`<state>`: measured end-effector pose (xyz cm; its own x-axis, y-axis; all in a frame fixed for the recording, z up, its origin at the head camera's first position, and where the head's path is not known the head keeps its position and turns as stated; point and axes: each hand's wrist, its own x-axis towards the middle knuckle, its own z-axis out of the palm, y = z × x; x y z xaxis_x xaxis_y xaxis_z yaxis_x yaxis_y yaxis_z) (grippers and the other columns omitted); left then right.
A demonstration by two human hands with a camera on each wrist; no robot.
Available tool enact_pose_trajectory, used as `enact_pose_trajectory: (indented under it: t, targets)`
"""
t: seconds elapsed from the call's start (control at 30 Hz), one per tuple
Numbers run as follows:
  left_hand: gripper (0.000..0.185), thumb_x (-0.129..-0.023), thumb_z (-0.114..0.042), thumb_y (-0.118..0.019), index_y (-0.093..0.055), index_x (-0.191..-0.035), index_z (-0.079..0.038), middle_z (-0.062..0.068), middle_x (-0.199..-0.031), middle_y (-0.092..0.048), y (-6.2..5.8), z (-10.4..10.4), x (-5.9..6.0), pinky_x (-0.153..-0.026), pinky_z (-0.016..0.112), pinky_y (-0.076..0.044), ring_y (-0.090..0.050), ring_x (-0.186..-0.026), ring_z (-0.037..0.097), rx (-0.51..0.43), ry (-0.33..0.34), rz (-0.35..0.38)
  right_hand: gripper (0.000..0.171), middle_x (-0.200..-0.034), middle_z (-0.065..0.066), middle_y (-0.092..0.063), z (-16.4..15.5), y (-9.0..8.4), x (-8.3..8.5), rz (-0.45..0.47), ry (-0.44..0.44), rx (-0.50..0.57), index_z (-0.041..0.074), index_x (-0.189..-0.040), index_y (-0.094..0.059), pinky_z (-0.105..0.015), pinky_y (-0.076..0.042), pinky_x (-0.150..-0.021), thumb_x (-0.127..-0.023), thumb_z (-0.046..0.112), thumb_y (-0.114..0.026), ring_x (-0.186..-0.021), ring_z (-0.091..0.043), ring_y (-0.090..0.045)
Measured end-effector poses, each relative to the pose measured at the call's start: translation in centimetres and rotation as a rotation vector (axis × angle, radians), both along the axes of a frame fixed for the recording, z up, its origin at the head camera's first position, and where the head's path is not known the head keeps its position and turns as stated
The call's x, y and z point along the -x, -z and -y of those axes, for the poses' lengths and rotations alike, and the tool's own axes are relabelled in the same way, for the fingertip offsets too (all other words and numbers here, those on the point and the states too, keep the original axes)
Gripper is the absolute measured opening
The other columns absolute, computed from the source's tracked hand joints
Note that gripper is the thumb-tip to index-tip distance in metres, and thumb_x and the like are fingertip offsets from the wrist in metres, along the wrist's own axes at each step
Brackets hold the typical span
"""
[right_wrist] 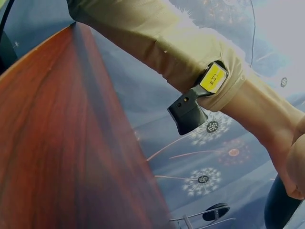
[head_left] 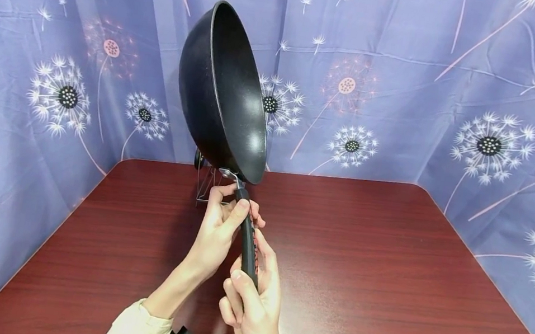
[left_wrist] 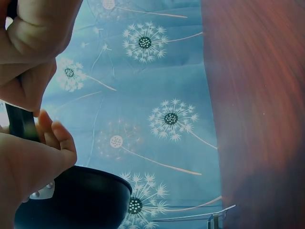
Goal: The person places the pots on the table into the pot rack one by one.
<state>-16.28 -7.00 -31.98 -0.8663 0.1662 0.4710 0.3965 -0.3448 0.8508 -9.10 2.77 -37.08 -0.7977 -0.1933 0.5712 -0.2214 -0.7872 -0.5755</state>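
Black frying pan (head_left: 223,93) stands tilted above the wooden table (head_left: 382,295). Left hand (head_left: 219,228) curls round its handle (head_left: 248,243) near the bowl; right hand (head_left: 254,306) grips lower down.

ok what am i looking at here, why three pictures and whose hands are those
These are one moment seen by three cameras worn by a person. The big picture comes from a head camera looking down at a dark red wooden table with dandelion-print cloth hung around it. The left hand and right hand both grip the handle of a black frying pan, raised and tilted on edge. Behind it stands a wire rack. The other two pictures come from cameras strapped to each wrist, so they look skewed: one shows fingers and pan up close, the other the cream sleeve.
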Motion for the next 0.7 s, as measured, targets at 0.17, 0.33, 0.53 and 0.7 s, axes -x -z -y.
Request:
enact_pose_trajectory:
  t: [0.17, 0.33, 0.53, 0.7]
  targets:
    - [0.028, -0.104, -0.008, -0.048, -0.031, -0.126, -0.015, 0.005, -0.088, -0.063, -0.4, -0.1, 0.1, -0.081, 0.025, -0.056, -0.066, -0.078, 0.014, 0.033, -0.044, -0.002, 0.060, -0.090, 0.005, -0.046, 0.0, -0.2, 0.2, 0.001, 0.025, -0.015, 0.015, -0.154, -0.020, -0.022, -0.015, -0.034, -0.101, -0.010, -0.031, -0.043, -0.011, -0.019]
    - [0.032, -0.102, -0.004, -0.051, -0.032, -0.126, -0.012, 0.002, -0.086, -0.064, -1.3, 0.1, 0.2, -0.080, 0.025, -0.056, -0.063, -0.077, 0.014, 0.071, -0.078, -0.018, 0.054, -0.070, -0.001, -0.038, -0.2, -1.2, 0.2, 0.031, 0.173, -0.193, 0.014, -0.152, -0.022, -0.020, -0.020, -0.032, -0.104, -0.003, -0.037, -0.039, -0.013, -0.020]
    - [0.033, -0.100, -0.001, -0.052, -0.032, -0.125, -0.010, 0.000, -0.086, -0.064, -1.9, 0.5, 0.1, -0.079, 0.024, -0.055, -0.061, -0.079, 0.013, 0.099, -0.110, 0.003, 0.053, -0.074, -0.002, -0.045, -0.5, -2.6, -0.1, 0.140, 0.300, -0.419, 0.017, -0.149, -0.030, -0.020, -0.028, -0.034, -0.102, 0.006, -0.051, -0.039, -0.011, -0.033]
    - [0.032, -0.101, -0.002, -0.052, -0.032, -0.126, -0.009, 0.000, -0.086, -0.065, -2.0, 0.7, 0.1, -0.079, 0.024, -0.054, -0.061, -0.079, 0.014, 0.115, -0.121, 0.001, 0.059, -0.077, 0.001, -0.048, -0.3, -2.5, 0.1, 0.151, 0.262, -0.384, 0.015, -0.150, -0.027, -0.020, -0.029, -0.036, -0.099, 0.000, -0.052, -0.041, -0.010, -0.031]
